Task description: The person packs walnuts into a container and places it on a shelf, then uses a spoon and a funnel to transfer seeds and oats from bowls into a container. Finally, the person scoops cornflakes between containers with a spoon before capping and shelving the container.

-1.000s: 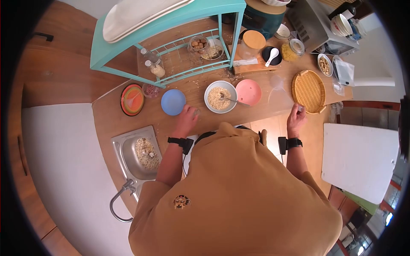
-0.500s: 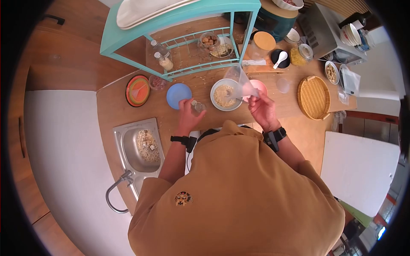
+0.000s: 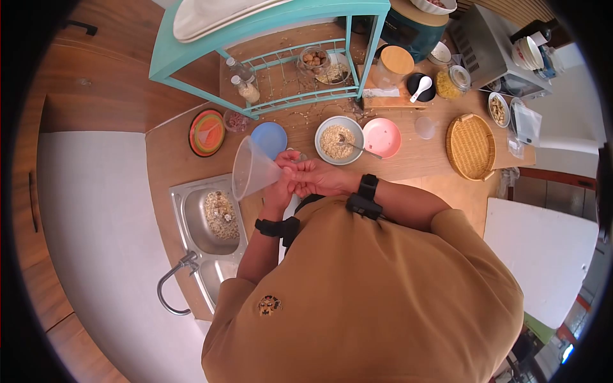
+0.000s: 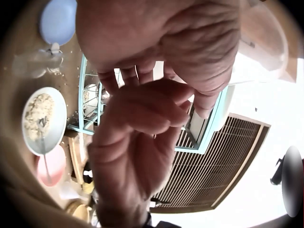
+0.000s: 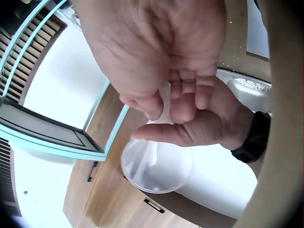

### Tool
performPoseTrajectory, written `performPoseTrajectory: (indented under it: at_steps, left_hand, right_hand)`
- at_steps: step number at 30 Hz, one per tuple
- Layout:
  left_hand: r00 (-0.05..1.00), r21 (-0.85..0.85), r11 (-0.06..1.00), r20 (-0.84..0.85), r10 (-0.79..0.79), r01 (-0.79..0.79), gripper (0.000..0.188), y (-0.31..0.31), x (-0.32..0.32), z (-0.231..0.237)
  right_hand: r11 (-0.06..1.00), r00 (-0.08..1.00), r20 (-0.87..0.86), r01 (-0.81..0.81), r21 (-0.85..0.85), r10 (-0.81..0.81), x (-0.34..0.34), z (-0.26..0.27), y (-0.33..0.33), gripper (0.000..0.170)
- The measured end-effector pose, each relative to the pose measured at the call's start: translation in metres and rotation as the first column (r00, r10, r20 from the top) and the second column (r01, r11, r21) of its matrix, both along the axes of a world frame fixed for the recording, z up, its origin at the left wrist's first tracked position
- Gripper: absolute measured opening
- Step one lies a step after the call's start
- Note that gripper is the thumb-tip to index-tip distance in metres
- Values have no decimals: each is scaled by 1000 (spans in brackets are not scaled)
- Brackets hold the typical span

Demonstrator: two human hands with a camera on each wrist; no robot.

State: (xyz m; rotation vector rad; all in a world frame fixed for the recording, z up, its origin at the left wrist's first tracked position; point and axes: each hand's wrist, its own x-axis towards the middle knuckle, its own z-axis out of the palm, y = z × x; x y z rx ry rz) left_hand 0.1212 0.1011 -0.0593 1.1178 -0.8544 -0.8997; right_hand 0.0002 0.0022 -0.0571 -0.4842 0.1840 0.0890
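A clear funnel [image 3: 254, 172] lies sideways at the hands, its wide mouth toward the sink. My right hand [image 3: 322, 179] pinches the narrow spout between thumb and fingers, as the right wrist view shows [image 5: 156, 42]. Touching it, my left hand [image 3: 278, 186] has its thumb straight across the funnel's neck [image 5: 164, 166]; its fingers are mostly hidden there. Clear glassware [image 4: 38, 64] is on the counter beside the blue plate [image 3: 269, 139]. Farther right, a bowl of oats [image 3: 334, 142] with a spoon stands beside a pink plate [image 3: 382, 138].
The sink [image 3: 189, 223] at left holds spilled oats. A turquoise rack [image 3: 268, 22] stands behind the plates with bottles and a jar. A wicker tray [image 3: 470, 147], a pasta jar [image 3: 447, 83] and a microwave [image 3: 485, 48] are to the right.
My right hand has swung left across my front, bringing the funnel from above the oat bowl to my left hand. My left hand has let go of the small glass bottle.
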Motion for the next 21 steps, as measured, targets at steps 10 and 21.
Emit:
performPoseTrajectory:
  at_steps: [10, 21]
  left_hand:
    - [893, 339, 853, 357, 273, -396, 27, -6, 29, -43]
    - [713, 127, 899, 659, 240, -420, 12, -39, 6, -108]
  right_hand:
    - [106, 680, -106, -42, -994, -725, -98, -99, -73, 19]
    - [181, 488, -410, -450, -875, -771, -163, -128, -61, 53]
